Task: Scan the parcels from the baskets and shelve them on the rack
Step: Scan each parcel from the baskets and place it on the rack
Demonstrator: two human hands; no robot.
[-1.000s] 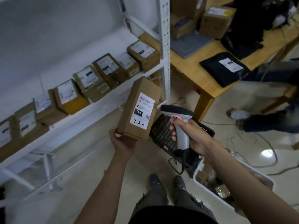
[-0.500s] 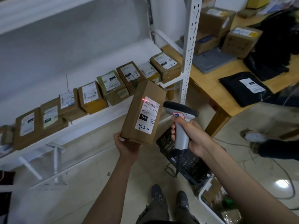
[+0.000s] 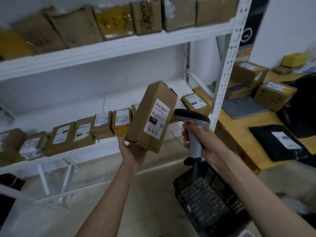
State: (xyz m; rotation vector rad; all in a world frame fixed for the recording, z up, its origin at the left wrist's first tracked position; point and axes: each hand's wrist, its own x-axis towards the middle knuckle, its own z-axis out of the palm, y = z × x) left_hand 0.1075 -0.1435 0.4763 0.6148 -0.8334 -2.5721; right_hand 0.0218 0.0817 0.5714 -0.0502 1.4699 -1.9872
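The parcel (image 3: 151, 117), gripped at its lower end by the left hand (image 3: 132, 148) before the rack (image 3: 109, 48), wants its label steady facing the scanner (image 3: 192, 127) that the right hand (image 3: 203, 141) clasps.

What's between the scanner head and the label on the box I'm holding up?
Nothing: in the head view, the barcode scanner in the right hand sits just right of the cardboard box held by the left hand, with only a bare gap before its label.

Open gap above shelved parcels (image 3: 102, 123), beneath upper shelf (image 3: 109, 50).
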